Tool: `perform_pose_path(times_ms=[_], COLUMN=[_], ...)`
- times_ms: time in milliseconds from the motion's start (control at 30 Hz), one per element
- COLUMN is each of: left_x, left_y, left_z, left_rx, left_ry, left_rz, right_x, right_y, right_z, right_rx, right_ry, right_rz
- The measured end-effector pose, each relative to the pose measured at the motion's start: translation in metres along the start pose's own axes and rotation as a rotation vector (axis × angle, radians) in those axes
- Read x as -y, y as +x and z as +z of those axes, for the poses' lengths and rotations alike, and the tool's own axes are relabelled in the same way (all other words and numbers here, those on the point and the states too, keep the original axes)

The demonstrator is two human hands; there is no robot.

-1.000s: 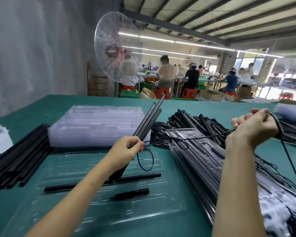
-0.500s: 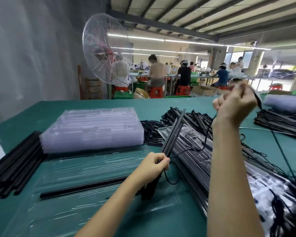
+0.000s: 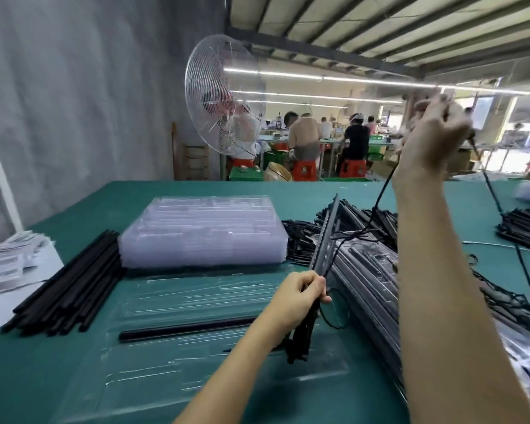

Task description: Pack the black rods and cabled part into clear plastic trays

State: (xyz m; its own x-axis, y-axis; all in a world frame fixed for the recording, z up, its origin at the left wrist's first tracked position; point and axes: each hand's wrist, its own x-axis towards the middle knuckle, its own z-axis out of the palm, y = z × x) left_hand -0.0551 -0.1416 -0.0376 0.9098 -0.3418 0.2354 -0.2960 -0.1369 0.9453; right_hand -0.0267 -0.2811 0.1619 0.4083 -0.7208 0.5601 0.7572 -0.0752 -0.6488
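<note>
So the thing to watch here is the cabled part (image 3: 323,240) versus the open clear tray (image 3: 211,356). The left hand (image 3: 300,296) has its fingers wrapped around the part's lower half and holds it almost upright, top end leaning toward 1 o'clock, bottom end down over the tray's right side. The tray's slots run 9 to 3 o'clock, same as the 1 black rod (image 3: 190,327) already lying in it, so my guess is the part has to tip down through roughly a quarter turn before it can seat. The left hand is the nearer one for that, since the tray sits right under it at 6 o'clock. The right hand (image 3: 432,133) is way up at 1 o'clock, fingers curled on the cable (image 3: 381,191) and drawing it up off the part; it's motion-blurred, so I can't tell the exact grip. I'd bet the loose cable is the snag risk, because it crosses over the pile of other cabled parts (image 3: 364,218) and the stack of packed trays (image 3: 367,270) at 3 o'clock, touching or just above them, hard to say. Other stuff on the green tabletop (image 3: 58,377): a stack of empty trays (image 3: 202,231) at 11 o'clock, a bundle of black rods (image 3: 71,280) at 9 o'clock with its long axis running 7 to 1, and printed sheets (image 3: 6,261) beyond those.
</note>
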Motion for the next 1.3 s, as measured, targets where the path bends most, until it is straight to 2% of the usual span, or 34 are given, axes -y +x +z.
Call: perform_pose_path(times_ms=[133,200,333,467,567,633,700,767,900,967,1133,1233,1300], left_x=[-0.002,-0.006,-0.015,-0.022,-0.025,-0.022,-0.011,0.004,0.027,0.032,0.034,0.032,0.030], left_y=[-0.007,-0.011,-0.022,-0.029,-0.030,-0.027,-0.026,-0.027,-0.024,-0.019,-0.013,-0.010,-0.008], left_z=[-0.023,-0.045,-0.095,-0.122,-0.122,-0.112,-0.094,-0.070,-0.026,-0.008,0.015,0.021,0.027], left_rx=[-0.129,-0.222,-0.403,-0.448,-0.437,-0.418,-0.362,-0.279,-0.160,-0.147,-0.151,-0.147,-0.161], left_ry=[-0.102,-0.125,-0.070,-0.001,-0.015,-0.034,-0.023,-0.030,-0.059,-0.159,-0.359,-0.405,-0.402], left_rz=[-0.004,0.006,-0.017,-0.019,-0.009,-0.032,-0.089,-0.152,-0.210,-0.215,-0.227,-0.222,-0.217], right_x=[-0.030,-0.043,-0.056,-0.065,-0.066,-0.067,-0.073,-0.083,-0.108,-0.117,-0.134,-0.129,-0.128], right_y=[-0.025,-0.039,-0.064,-0.079,-0.071,-0.061,-0.051,-0.046,-0.060,-0.071,-0.079,-0.071,-0.061], right_z=[-0.008,-0.007,0.004,0.008,0.007,0.010,0.014,0.016,0.006,0.001,-0.008,-0.011,-0.014], right_rx=[-0.007,0.047,0.284,0.525,0.558,0.499,0.423,0.459,0.777,0.877,0.926,0.987,1.029], right_ry=[0.086,0.037,0.049,0.047,0.087,0.089,-0.090,-0.446,-1.304,-1.531,-1.728,-1.581,-1.517], right_rz=[0.287,0.357,0.370,0.400,0.392,0.370,0.337,0.300,0.292,0.309,0.314,0.486,0.456])
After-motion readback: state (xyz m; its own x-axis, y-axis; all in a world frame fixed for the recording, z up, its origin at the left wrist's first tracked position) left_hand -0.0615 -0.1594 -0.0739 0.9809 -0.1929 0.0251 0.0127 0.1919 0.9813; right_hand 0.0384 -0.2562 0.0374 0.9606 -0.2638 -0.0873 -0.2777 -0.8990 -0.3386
